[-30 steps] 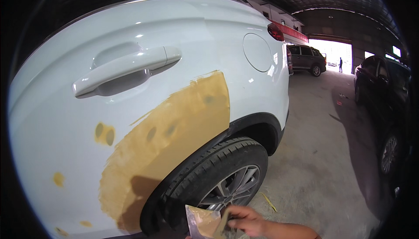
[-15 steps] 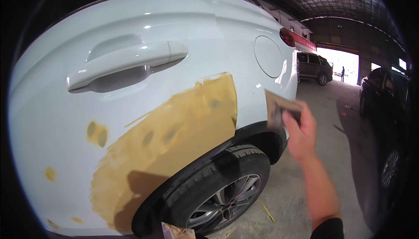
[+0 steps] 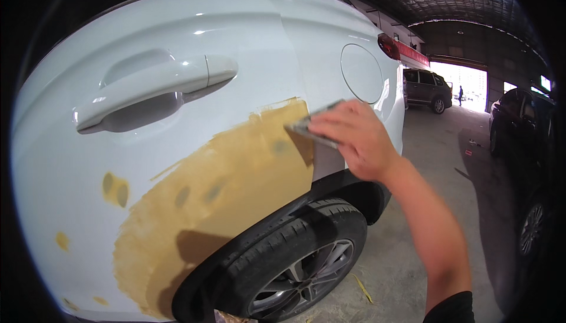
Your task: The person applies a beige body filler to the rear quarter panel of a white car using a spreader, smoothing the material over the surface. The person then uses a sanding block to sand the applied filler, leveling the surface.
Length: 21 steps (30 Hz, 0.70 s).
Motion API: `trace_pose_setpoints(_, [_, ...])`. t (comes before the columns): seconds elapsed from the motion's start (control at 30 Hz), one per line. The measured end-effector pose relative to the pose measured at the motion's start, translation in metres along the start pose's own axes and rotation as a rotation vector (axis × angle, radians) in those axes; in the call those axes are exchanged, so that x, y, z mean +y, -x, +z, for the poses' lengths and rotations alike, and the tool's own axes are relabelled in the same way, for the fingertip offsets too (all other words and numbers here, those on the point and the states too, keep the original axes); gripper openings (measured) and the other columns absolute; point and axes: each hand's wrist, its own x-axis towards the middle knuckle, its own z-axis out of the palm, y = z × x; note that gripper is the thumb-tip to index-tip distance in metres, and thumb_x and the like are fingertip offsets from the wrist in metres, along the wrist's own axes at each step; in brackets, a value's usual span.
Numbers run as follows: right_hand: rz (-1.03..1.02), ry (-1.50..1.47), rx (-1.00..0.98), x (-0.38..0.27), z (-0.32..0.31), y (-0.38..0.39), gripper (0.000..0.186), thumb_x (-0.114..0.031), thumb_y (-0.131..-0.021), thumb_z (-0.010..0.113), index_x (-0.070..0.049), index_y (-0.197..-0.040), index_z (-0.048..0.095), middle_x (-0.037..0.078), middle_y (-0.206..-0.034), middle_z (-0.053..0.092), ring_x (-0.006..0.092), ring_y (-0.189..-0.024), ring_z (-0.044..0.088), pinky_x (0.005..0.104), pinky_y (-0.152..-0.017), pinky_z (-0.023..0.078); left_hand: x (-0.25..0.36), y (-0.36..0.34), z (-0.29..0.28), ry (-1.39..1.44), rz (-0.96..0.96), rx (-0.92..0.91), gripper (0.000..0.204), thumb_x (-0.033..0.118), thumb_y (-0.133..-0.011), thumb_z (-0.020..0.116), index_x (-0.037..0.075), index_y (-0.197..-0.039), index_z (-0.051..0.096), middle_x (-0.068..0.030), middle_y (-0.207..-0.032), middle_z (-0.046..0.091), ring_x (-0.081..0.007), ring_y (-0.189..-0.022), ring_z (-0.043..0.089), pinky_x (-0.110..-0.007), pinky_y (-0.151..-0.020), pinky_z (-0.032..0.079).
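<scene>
Right hand (image 3: 359, 140) raised against the white car body (image 3: 236, 34), fingers laid flat and close together over a thin grey spreader or sanding pad (image 3: 309, 128), thumb underneath, pinching it at its rear edge. Which of the two it is: cannot tell. Leading edge touching the upper right corner of the large yellow-tan filler patch (image 3: 218, 199), just left of the door-to-quarter-panel seam. Flat grip probably chosen to keep the blade flush to the curved panel and spread pressure evenly. Forearm entering from lower right, dark sleeve at the frame edge.

Left hand not in view; a scrap of something tan at the bottom edge (image 3: 233, 317), unclear what.

Filler laid over the panel area above the wheel arch, following the arch line, likely covering a dent or scrape there.

Counts:
- large filler patch: one
- small filler spots to its left: a double spot (image 3: 115, 188), one lower (image 3: 62, 240), one or two faint ones near the bottom edge
- door handle (image 3: 153, 84): one
- round fuel flap (image 3: 361, 74): one
- rear wheel (image 3: 298, 267): one, dark alloy spokes
- tail light (image 3: 389, 46): one
- other vehicles: two, a dark SUV (image 3: 425, 89) far by the bright doorway, a dark car (image 3: 527, 146) at right
- distant figure (image 3: 460, 94) in the doorway: one
</scene>
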Motion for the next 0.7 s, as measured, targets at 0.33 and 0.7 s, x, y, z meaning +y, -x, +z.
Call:
trace_pose_setpoints(0.33, [0.07, 0.049, 0.113, 0.014, -0.012, 0.006, 0.043, 0.008, -0.072, 0.054, -0.007, -0.109, 0.071, 0.006, -0.107, 0.068, 0.0276, -0.094, 0.058, 0.0358, -0.086, 0.046, -0.002, -0.005, 0.009, 0.01, 0.002, -0.017, 0.027, 0.011, -0.101, 0.051, 0.014, -0.075, 0.043, 0.0061, -0.064, 0.043, -0.004, -0.053, 0.037, -0.021, -0.046, 0.027])
trace_pose_setpoints(0.7, [0.466, -0.614, 0.355, -0.113, 0.011, 0.073, 0.031, 0.004, -0.087, 0.047, 0.006, -0.114, 0.061, 0.02, -0.106, 0.065, 0.0297, -0.096, 0.062, 0.0402, -0.086, 0.05, 0.029, -0.015, 0.01, 0.025, 0.238, -0.173, 0.015, 0.01, -0.099, 0.055, 0.007, -0.085, 0.055, 0.008, -0.066, 0.047, -0.0032, -0.06, 0.041, -0.022, -0.05, 0.032])
